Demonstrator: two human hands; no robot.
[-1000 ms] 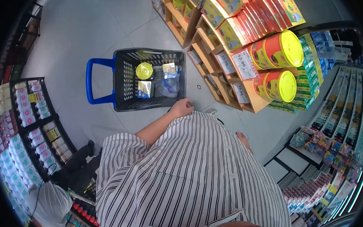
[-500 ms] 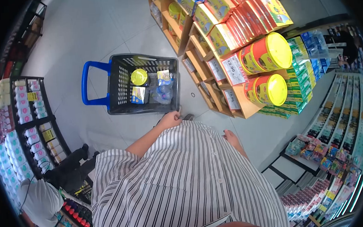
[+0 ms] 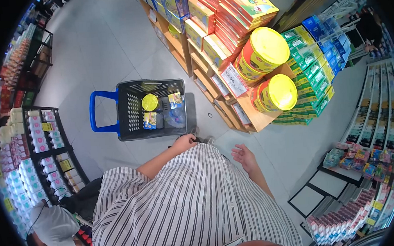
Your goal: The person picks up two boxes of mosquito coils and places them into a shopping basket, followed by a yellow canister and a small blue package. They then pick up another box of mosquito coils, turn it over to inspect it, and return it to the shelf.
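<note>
Basically, the basket (image 3: 157, 134) sits on the floor in front of the person, blue handle (image 3: 99, 112) sticking out to the left, probably so it can be pulled along. Left hand (image 3: 184, 143) is curled at the shirt front, near the basket's near edge; can't tell if it grips anything. Right hand (image 3: 244, 157) is empty, fingers spread apart, out beside the body, likely just hanging loose, nearest the wooden shelf (image 3: 266, 120). In the basket: yellow-lidded tub (image 3: 149, 102), one box (image 3: 150, 120) near it, another box (image 3: 175, 100) across, plus a clear bag (image 3: 174, 119), presumably low down so nothing tips. Big tubs (image 3: 280, 92) stand at the shelf end, price tags (image 3: 234, 79) facing out, seemingly for shoppers to read.
</note>
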